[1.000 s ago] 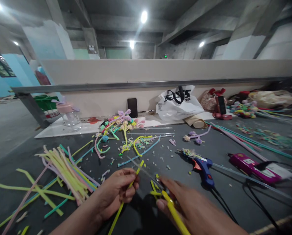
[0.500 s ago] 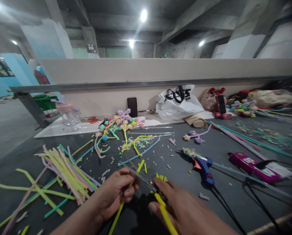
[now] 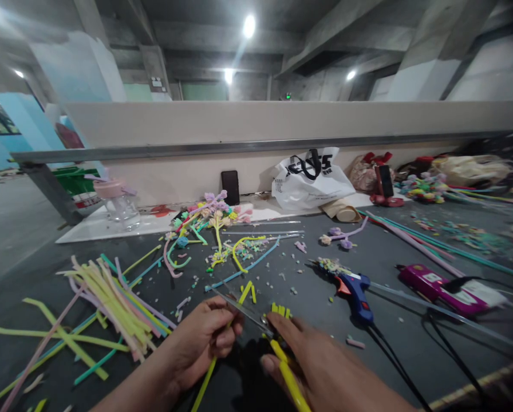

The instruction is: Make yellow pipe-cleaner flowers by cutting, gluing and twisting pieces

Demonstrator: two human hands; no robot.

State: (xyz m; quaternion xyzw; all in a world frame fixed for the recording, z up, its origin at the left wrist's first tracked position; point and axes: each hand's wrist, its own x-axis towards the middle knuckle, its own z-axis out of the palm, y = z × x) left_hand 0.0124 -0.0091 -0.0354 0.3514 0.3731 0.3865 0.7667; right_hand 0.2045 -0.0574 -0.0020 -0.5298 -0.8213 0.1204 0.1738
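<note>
Scissors with yellow handles and slim metal blades (image 3: 287,372) are gripped in the curled right hand (image 3: 310,355), its back turned up, with the blades angled across to the left fingertips. A narrow bright-yellow strip (image 3: 205,383) is pinched between thumb and bent fingers of the left hand (image 3: 209,337), held low over the dark tabletop (image 3: 334,320) near short yellow pieces (image 3: 281,311).

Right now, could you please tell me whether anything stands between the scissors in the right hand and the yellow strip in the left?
Nothing visible does: the scissors in the right hand already reach across beside the left hand, where its fingers pinch the yellow strip. The short yellow pieces lie off beyond.
</note>
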